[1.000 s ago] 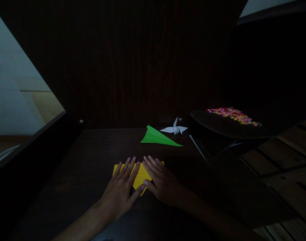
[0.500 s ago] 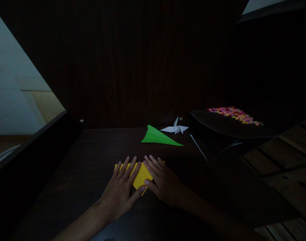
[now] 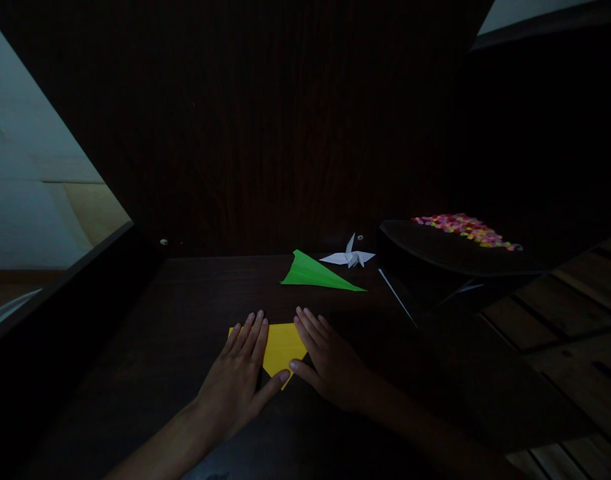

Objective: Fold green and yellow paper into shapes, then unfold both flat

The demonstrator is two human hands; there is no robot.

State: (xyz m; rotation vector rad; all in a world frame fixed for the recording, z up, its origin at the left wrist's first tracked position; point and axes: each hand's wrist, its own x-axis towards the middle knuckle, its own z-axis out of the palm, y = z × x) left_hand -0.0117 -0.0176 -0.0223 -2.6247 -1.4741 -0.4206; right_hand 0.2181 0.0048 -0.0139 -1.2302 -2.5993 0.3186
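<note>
A folded sheet of yellow paper (image 3: 281, 347) lies on the dark wooden surface, its straight edge away from me and a point towards me. My left hand (image 3: 238, 370) rests flat over its left part, fingers stretched out and thumb close to the lower point. Across the right part lies my right hand (image 3: 328, 360), also flat with fingers extended, its thumb touching the paper near the middle. Both hands cover the sheet's sides. Beyond them sit a green paper plane (image 3: 315, 273) and a white folded paper bird (image 3: 350, 258).
A thin white strip (image 3: 397, 297) lies right of the green plane. Farther right, a dark curved ledge (image 3: 410, 237) bears a heap of small pink, red and yellow pieces (image 3: 468, 229). A tall dark panel (image 3: 285, 133) rises behind; a low side board (image 3: 75, 273) stands at left.
My hands have moved slightly apart, the left fingers sliding left and closer together, the right fingers shifting right. More of the yellow paper's middle shows between them.
</note>
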